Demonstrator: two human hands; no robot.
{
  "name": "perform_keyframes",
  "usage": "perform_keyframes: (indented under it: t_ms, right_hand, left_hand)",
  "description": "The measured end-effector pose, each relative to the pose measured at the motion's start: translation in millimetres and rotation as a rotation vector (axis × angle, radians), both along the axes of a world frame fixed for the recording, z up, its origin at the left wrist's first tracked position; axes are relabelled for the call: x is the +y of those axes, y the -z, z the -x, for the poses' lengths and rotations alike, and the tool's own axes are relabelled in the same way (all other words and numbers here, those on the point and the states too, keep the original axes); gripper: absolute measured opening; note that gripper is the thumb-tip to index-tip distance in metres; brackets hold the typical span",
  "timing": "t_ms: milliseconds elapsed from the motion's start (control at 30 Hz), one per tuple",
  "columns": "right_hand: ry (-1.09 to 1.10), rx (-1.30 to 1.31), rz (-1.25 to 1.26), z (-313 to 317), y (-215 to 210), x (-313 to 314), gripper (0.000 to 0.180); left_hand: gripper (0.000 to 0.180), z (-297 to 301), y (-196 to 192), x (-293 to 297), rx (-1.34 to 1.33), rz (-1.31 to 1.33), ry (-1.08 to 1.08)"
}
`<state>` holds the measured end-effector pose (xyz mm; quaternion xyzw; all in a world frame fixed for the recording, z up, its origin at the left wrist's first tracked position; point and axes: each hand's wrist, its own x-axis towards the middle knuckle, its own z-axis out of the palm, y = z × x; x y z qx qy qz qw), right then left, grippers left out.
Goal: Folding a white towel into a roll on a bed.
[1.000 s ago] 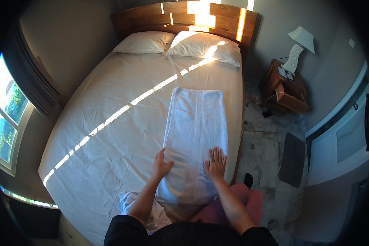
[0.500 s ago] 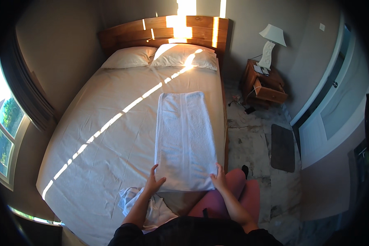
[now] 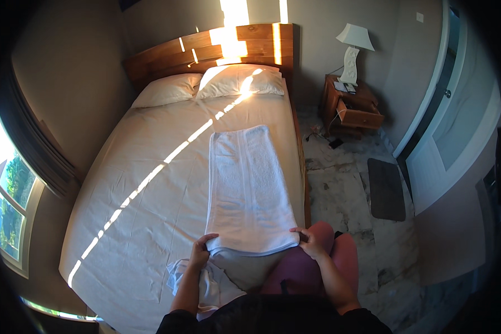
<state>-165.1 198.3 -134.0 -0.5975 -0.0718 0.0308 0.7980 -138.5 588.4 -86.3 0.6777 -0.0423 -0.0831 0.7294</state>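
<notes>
A white towel point(image 3: 249, 183), folded into a long rectangle, lies on the bed with its near end towards me. My left hand point(image 3: 201, 249) is closed on its near left corner, thumb on top. At the near right corner, my right hand point(image 3: 310, 243) pinches the towel's edge in the same way. Between the two hands the near edge is lifted a little and sags in the middle. Beside my left forearm lies a crumpled white cloth point(image 3: 209, 286), partly hidden by the arm.
The bed point(image 3: 150, 222) has a cream sheet, two pillows point(image 3: 242, 82) and a wooden headboard point(image 3: 150, 64). To the right stand a nightstand point(image 3: 359, 118) with its drawer pulled out and a white lamp point(image 3: 349, 64). A grey mat point(image 3: 386, 189) lies before the door.
Both hands have closed on the towel's near corners, where the fingers were spread beside it. The towel's near edge has risen slightly. The whole view has shifted a little.
</notes>
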Motion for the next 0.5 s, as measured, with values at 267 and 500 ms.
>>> perform_keyframes:
  t_ms: [267, 500]
  right_hand:
    - [0.089, -0.142, 0.686, -10.6, 6.6, -6.2, 0.032]
    - [0.288, -0.510, 0.896, -24.4, -19.0, -7.5, 0.029]
  left_hand:
    - [0.030, -10.7, 13.2, 6.7, -0.345, -0.660, -0.053]
    - [0.023, -33.2, -2.7, -8.4, -0.692, -0.649, -0.192]
